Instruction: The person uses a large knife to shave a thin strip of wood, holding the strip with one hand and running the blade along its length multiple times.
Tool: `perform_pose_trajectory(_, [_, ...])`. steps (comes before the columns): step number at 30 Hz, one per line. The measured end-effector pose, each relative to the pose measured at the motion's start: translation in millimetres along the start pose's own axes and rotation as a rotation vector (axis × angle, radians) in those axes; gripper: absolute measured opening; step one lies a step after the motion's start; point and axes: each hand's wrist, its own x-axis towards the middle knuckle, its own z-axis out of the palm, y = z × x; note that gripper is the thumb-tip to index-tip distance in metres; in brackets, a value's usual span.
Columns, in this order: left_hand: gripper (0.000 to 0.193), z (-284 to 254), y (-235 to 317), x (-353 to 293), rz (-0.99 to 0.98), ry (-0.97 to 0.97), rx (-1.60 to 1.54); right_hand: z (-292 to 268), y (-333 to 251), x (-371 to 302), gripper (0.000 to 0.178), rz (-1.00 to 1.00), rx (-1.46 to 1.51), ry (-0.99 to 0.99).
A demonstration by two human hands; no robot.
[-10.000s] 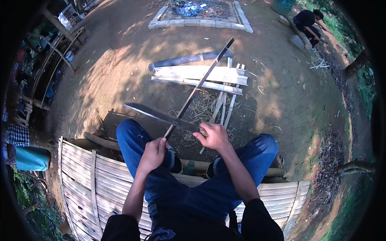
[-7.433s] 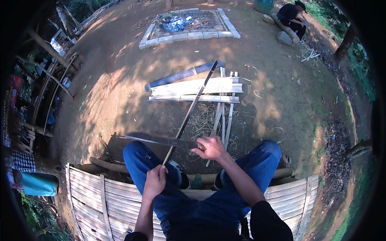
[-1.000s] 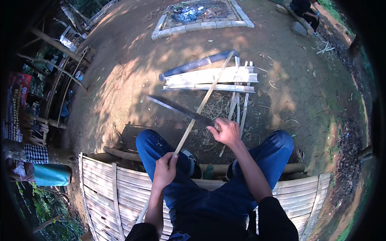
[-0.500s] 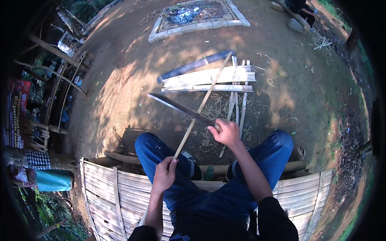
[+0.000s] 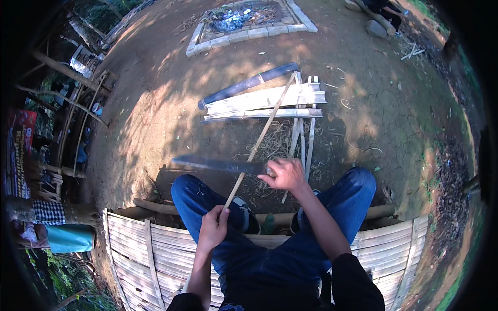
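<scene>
My left hand (image 5: 213, 228) is closed around the lower end of a long, thin bamboo strip (image 5: 263, 136), which slants up and away to the right. In my right hand (image 5: 284, 174) is the handle of a machete (image 5: 220, 164); its long dark blade points left, crosses the strip and is smeared by motion. Whether the edge touches the strip I cannot tell. Beyond them lie split bamboo pieces (image 5: 244, 103), pale side up, and a dark bamboo length (image 5: 249, 85). Several narrow slats (image 5: 309, 142) lie beside a heap of thin shavings (image 5: 275, 139).
I sit on a bamboo slat bench (image 5: 132, 243), knees apart. A stone-edged fire pit (image 5: 249, 34) with ash is at the far side. A person (image 5: 386, 13) sits by a log and rock at the far right. A wooden rail structure (image 5: 72, 72) stands at left.
The machete has swung from slanting away to nearly level, its tip coming nearer me. My right hand has shifted slightly nearer and left. My left hand keeps hold of the strip.
</scene>
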Motion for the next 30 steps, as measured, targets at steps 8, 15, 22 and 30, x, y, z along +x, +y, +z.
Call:
perform_pose_trajectory(8, [0.02,0.9,-10.1,-1.6,0.003,-0.02,-0.102,-7.4,-7.3,-4.7,0.04,0.11,0.041,-0.039])
perform_pose_trajectory(15, [0.019,-2.5,-8.6,-7.5,0.024,-0.005,-0.052,-8.2,2.2,-2.6,0.047,-0.067,-0.079,-0.064])
perform_pose_trajectory(22, [0.019,-6.6,-8.4,-11.2,0.002,-0.023,-0.096,-13.7,35.9,7.0,0.041,0.353,-0.028,0.045])
perform_pose_trajectory(30, [0.025,-5.5,-6.1,-0.9,-0.003,-0.049,-0.128,-22.7,-25.4,-4.9,0.039,-0.226,0.062,-0.063])
